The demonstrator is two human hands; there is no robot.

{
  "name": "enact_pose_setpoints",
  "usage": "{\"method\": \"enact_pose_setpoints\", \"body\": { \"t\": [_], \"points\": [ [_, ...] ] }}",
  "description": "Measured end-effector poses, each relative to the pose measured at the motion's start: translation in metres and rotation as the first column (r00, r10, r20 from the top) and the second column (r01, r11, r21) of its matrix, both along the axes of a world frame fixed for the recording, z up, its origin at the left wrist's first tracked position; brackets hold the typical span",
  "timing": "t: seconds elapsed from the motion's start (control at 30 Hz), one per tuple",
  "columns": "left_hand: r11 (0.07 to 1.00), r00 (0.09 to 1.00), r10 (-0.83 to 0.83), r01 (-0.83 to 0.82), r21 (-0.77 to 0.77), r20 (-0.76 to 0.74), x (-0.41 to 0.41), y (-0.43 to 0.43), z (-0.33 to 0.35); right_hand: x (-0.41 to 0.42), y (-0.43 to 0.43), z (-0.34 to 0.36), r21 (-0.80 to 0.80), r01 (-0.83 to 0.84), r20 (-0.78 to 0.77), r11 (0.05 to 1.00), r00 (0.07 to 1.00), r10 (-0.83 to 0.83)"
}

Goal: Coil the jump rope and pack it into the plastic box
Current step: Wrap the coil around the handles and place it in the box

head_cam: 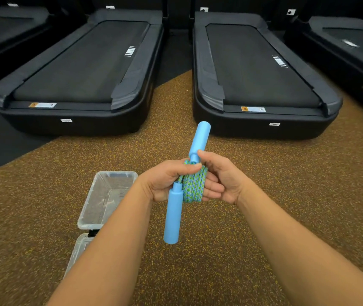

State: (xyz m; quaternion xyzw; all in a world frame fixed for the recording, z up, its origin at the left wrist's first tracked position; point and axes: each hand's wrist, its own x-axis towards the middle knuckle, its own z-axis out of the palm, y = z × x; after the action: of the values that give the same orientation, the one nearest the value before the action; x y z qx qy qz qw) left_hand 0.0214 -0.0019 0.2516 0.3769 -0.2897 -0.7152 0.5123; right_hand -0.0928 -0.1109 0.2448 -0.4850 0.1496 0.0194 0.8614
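Observation:
The jump rope's green and blue cord is wound into a tight coil held between both hands at the centre of the view. One light blue handle sticks up and away from the coil, and the other blue handle hangs down towards me. My left hand grips the coil from the left, thumb pressed on top. My right hand holds it from the right, fingers under the cord. The clear plastic box stands open on the floor, down and left of my hands, partly hidden by my left forearm.
The box's clear lid lies on the floor just nearer to me than the box. Brown speckled rubber flooring spreads around. Two black treadmill decks stand ahead, with others at the far left and right.

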Motion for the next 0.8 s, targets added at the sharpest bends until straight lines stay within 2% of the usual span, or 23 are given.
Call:
{"method": "enact_pose_setpoints", "body": {
  "t": [0.4, 0.57, 0.8],
  "points": [
    [0.998, 0.999, 0.047, -0.047, 0.035, 0.008, -0.003, 0.005, 0.006, 0.003, 0.007, 0.004, -0.019, 0.138, -0.065, 0.99, 0.988, -0.139],
    [0.994, 0.995, 0.095, -0.095, 0.044, 0.013, -0.004, 0.01, 0.003, 0.004, 0.018, 0.002, -0.077, 0.224, -0.173, 0.972, 0.957, -0.234],
    [0.993, 0.995, 0.1, -0.102, 0.064, 0.025, -0.004, 0.015, 0.001, 0.001, 0.027, 0.01, -0.13, 0.215, -0.215, 0.968, 0.947, -0.239]
  ]
}}
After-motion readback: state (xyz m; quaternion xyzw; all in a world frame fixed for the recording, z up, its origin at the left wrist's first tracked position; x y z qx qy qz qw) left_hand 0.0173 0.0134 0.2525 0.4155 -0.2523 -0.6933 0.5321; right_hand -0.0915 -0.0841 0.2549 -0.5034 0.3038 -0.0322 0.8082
